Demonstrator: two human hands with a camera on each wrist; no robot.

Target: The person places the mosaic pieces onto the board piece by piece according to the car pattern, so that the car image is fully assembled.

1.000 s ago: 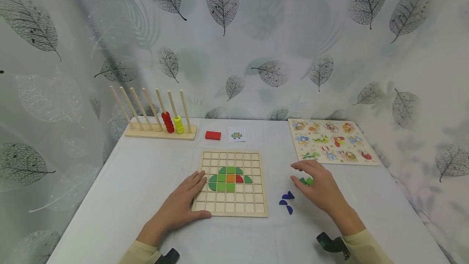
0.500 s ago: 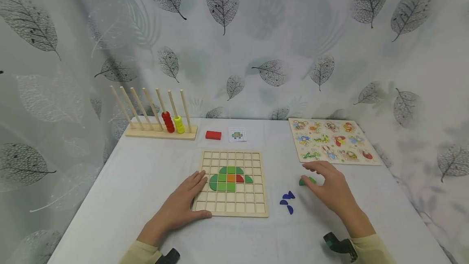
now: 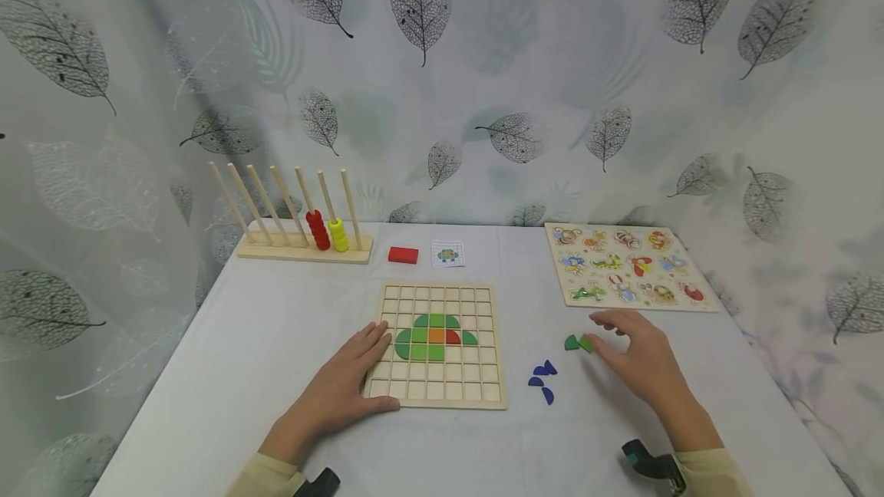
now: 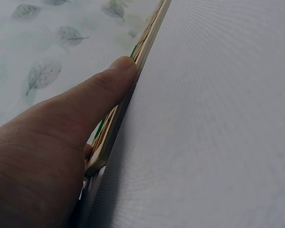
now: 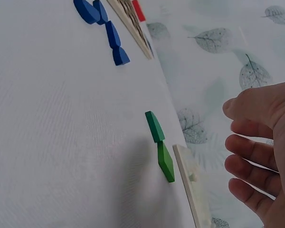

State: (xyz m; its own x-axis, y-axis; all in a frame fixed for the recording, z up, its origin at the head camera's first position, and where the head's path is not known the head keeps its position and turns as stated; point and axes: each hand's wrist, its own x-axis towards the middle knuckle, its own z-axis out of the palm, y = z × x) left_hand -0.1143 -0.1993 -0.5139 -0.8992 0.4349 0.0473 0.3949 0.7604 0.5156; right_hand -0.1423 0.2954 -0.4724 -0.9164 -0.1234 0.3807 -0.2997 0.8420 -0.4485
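A wooden grid board (image 3: 476, 382) lies in the middle of the table, bearing a figure of green tiles (image 3: 418, 334), an orange tile (image 3: 437, 335) and a red tile (image 3: 452, 337). My left hand (image 3: 345, 378) rests at its lower left corner, fingers on the left side and thumb along the front edge. To the right, my right hand (image 3: 638, 355) hovers with fingers apart and holds nothing. Just left of it lie a dark green quarter-round tile (image 3: 572, 342) and a light green square tile (image 3: 586, 343). Several dark blue rounded tiles (image 3: 536, 381) lie between these and the board.
At the back left stands a wooden peg stand (image 3: 304, 253) with red rings (image 3: 318, 231) and yellow rings (image 3: 338, 235). A red block (image 3: 404, 255) and a small pattern card (image 3: 448, 254) lie behind the grid board. An insect puzzle board (image 3: 628, 267) lies back right.
My right hand has moved to the right, and the two green loose tiles it partly covered now show fully. My left hand stays at the board's corner.
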